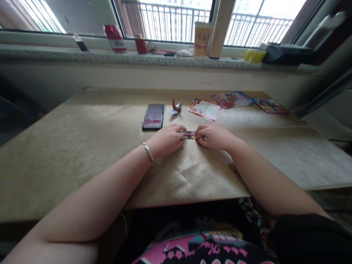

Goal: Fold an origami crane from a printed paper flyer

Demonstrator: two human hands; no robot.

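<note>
Between my two hands lies a narrow strip of folded printed paper [189, 135], flat on the table and colourfully patterned. My left hand [169, 138] has its fingers closed on the strip's left end, and a silver bracelet circles that wrist. On the right end, my right hand [211, 135] pinches the same paper between thumb and fingers. Both ends of the strip are covered by the fingers. Just beyond my left hand rests a phone [154, 116], its screen blurred. A small folded paper bird [176, 107] stands behind the strip.
Printed sheets [205, 109] lie behind my right hand, with a colourful stack [233, 99] and another sheet [271, 105] farther right. The table [68, 146] has a tan cover. A can [115, 38], a red bottle [140, 44] and a patterned cup [202, 39] line the windowsill.
</note>
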